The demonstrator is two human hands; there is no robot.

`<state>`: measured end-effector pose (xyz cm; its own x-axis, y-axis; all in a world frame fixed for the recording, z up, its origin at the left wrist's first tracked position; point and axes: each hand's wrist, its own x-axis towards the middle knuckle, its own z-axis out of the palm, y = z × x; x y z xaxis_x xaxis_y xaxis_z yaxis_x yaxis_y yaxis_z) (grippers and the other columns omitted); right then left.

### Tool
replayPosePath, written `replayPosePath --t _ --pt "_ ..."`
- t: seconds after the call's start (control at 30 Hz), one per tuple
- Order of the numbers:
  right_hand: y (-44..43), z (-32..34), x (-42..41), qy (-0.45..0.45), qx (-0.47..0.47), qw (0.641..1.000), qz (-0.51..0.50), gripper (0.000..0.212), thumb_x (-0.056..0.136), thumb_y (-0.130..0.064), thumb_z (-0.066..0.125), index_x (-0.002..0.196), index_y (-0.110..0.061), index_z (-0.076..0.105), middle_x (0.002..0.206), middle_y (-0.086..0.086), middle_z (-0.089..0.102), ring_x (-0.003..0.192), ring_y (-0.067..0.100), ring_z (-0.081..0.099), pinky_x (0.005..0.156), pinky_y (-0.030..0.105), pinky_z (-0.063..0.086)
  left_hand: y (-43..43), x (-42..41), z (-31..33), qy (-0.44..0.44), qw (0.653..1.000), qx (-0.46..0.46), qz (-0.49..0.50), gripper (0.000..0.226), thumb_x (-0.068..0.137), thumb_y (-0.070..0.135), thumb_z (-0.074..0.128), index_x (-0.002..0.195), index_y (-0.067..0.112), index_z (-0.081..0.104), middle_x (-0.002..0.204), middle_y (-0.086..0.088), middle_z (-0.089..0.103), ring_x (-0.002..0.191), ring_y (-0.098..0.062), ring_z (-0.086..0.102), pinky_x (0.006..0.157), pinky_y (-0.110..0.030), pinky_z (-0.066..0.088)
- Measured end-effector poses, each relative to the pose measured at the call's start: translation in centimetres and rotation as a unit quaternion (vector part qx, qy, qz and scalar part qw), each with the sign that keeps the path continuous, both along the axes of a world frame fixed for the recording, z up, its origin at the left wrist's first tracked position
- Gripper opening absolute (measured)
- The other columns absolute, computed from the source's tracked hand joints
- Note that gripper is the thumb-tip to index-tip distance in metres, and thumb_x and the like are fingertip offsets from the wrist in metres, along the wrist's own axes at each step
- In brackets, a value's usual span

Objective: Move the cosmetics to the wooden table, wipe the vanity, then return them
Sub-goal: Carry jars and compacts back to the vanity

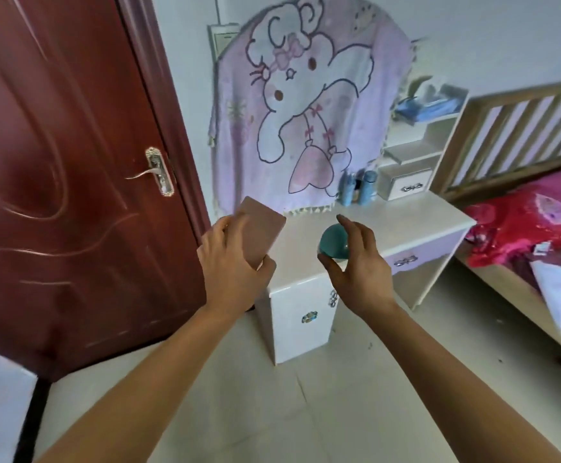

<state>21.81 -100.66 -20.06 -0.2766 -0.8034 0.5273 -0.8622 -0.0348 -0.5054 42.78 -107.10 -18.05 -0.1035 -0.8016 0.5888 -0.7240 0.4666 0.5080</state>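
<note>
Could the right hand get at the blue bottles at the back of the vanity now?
Probably not to grasp them. The vanity top up to the blue bottles looks bare, but the right hand holds a teal jar between thumb and fingers and would need to set it down first.

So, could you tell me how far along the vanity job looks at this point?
Done: cannot tell; this could be clearing or returning. In hand: the left hand grips a flat pink rectangular case, the right hand holds a round teal jar, both by the white vanity. Left: blue bottles stand at its back; whether it was wiped does not show.
</note>
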Motion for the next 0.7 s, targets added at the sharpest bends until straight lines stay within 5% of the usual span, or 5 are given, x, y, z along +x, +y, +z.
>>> replayPosePath --t 0.37,0.7 --pt "-5.7 -4.9 -17.5 -0.011 0.075 0.992 -0.105 0.074 0.087 -0.039 0.071 0.148 -0.028 0.032 0.140 0.000 0.045 0.104 0.027 0.062 0.064 0.040 0.058 -9.6 -19.1 -5.3 -0.015 0.993 0.058 -0.104 0.073 0.067 0.037 0.070 0.134 0.021 0.046 0.132 -0.003 0.046 0.121 -0.027 0.043 0.098 -0.044 0.038" --pt "-20.0 -3.7 -33.3 0.012 0.118 0.982 -0.148 0.073 0.085 -0.034 0.075 0.145 -0.025 0.035 0.139 0.004 0.045 0.103 0.031 0.064 0.070 0.045 0.059 -25.6 -35.3 -6.5 0.009 0.982 0.089 -0.164 0.073 0.066 0.031 0.075 0.132 0.024 0.044 0.130 0.001 0.046 0.113 -0.021 0.044 0.092 -0.044 0.047"
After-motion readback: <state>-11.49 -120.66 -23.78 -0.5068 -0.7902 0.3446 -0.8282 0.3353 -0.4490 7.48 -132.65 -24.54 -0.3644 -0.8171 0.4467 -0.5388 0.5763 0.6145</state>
